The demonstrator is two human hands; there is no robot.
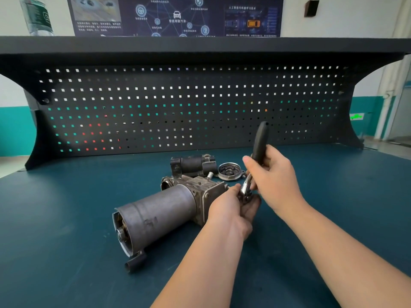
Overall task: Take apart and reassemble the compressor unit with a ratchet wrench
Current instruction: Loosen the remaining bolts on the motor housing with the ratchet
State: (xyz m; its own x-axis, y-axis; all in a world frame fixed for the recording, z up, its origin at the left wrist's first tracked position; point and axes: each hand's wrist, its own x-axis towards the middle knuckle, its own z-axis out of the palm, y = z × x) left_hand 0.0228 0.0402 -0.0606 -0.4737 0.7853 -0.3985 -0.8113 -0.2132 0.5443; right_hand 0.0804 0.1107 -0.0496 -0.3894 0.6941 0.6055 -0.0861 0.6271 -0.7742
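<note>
The compressor (162, 213) is laid on its side on the blue-green bench (66, 218), its grey motor can towards the near left and its ribbed metal head towards the far right. A faint dark mark is seen on the can, but it cannot be read. The left hand (231, 207) is placed at the right end of the compressor, just beside the head; its fingers are curled around the silver head of the wrench (255, 158), which is cupped and pinched there. Whether the wrench head is seated on a bolt cannot be told, as that spot is hidden by the fingers. Behind the compressor, a black part (193, 166) and a round metal cover (230, 172) are set on the bench, near each other. Further right, the black wrench handle is gripped by the right hand (274, 181), fingers wrapped round it, the handle tilted up and away. On the wall poster (178, 16), Chinese writing is seen, too blurred to read.
</note>
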